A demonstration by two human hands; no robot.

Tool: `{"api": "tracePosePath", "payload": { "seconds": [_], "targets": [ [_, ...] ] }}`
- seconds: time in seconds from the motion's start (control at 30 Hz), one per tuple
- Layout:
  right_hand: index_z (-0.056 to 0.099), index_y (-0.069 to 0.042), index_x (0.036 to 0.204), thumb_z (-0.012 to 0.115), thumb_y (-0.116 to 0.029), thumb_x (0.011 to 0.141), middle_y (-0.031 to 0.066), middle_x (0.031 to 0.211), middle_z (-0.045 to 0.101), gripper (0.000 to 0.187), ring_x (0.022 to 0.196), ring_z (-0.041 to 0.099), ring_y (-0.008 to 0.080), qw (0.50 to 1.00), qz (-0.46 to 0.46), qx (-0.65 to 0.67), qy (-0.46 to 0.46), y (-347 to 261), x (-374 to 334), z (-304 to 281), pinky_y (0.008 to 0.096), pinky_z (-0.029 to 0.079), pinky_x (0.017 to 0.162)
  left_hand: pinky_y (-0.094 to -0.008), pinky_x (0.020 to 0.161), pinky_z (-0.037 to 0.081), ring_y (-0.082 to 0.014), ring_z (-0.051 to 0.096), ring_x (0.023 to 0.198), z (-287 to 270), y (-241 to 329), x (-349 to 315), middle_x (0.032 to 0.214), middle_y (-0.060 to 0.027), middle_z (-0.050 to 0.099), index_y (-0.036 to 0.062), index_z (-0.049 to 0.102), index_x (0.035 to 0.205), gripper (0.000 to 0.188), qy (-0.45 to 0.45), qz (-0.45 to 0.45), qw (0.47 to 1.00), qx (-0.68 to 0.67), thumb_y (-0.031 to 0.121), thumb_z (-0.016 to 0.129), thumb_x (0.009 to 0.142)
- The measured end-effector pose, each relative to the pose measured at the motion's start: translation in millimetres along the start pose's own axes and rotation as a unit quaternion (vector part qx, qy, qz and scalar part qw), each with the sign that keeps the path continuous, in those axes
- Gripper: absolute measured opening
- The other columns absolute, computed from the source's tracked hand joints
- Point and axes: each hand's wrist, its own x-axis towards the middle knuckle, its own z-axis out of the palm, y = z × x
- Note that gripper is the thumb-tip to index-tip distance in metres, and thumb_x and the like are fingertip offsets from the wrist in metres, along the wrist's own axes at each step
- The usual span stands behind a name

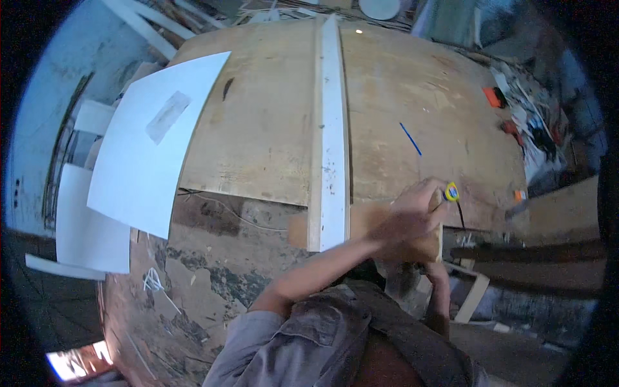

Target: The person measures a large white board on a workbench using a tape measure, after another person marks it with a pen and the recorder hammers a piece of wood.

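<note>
My left hand [422, 201] reaches over a brown wooden board [369, 222], its fingers closed around a yellow tape measure [451, 192] near the board's right end. A black strip [461, 215] hangs beside the tape measure. At the board's near right corner is my right hand [436, 272]; its fingers are mostly hidden by the board's edge. A long white-faced strip of wood [333, 142] lies lengthwise on the large plywood table [258, 129], its near end overhanging the table edge and lying across the brown board.
A blue pencil-like stick [411, 139] lies on the tabletop. To the left are a large white sheet [145, 174] and another white panel [87, 232]. Clutter and an orange item [493, 97] line the right side. White cord [155, 282] lies on the worn floor.
</note>
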Motion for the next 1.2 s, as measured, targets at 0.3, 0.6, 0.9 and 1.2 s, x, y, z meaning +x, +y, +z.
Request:
{"api": "tracePosePath", "payload": {
  "seconds": [0.3,0.6,0.9,1.2],
  "targets": [
    [0.06,-0.005,0.135,0.066,-0.003,0.082,0.0202,0.111,0.072,0.053,0.104,0.069,0.0319,0.908,0.139,-0.396,-0.018,-35,-145,-24,0.0433,0.052,0.092,-0.0498,0.095,0.048,-0.0443,0.06,0.11,129,-135,-19,0.117,-0.0255,0.063,0.0023,0.057,0.126,0.054,-0.14,-0.061,0.984,0.087,0.037,0.071,0.088],
    [0.069,-0.003,0.116,0.066,-0.009,0.088,0.0128,0.084,0.072,0.028,0.07,0.068,0.0207,0.915,0.14,-0.371,-0.07,-96,-135,-36,0.037,0.053,0.067,-0.0453,0.112,0.04,-0.0368,0.056,0.122,67,-154,-75,0.135,-0.0191,0.059,0.0077,0.051,0.143,0.068,-0.433,-0.012,0.901,-0.004,0.026,0.069,0.08],
    [0.071,-0.001,0.109,0.07,-0.005,0.085,0.0086,0.077,0.068,0.024,0.066,0.066,0.0158,0.888,-0.033,-0.429,-0.163,-231,-68,-11,0.0316,0.051,0.06,-0.0519,0.102,0.04,-0.0375,0.051,0.118,45,-181,-126,0.108,-0.0157,0.062,0.0088,0.069,0.103,0.038,-0.263,0.174,0.939,0.133,0.036,0.074,0.077],
    [0.057,0.003,0.128,0.071,-0.033,0.092,0.0083,0.114,0.065,0.052,0.104,0.06,0.0194,0.959,-0.262,-0.105,0.024,-190,-10,-14,0.0384,0.049,0.091,-0.0446,0.088,0.046,-0.0338,0.06,0.095,-54,-164,-88,0.097,-0.0145,0.065,0.008,0.068,0.098,0.028,-0.255,0.102,0.961,0.027,0.03,0.073,0.082]
  ]
}}
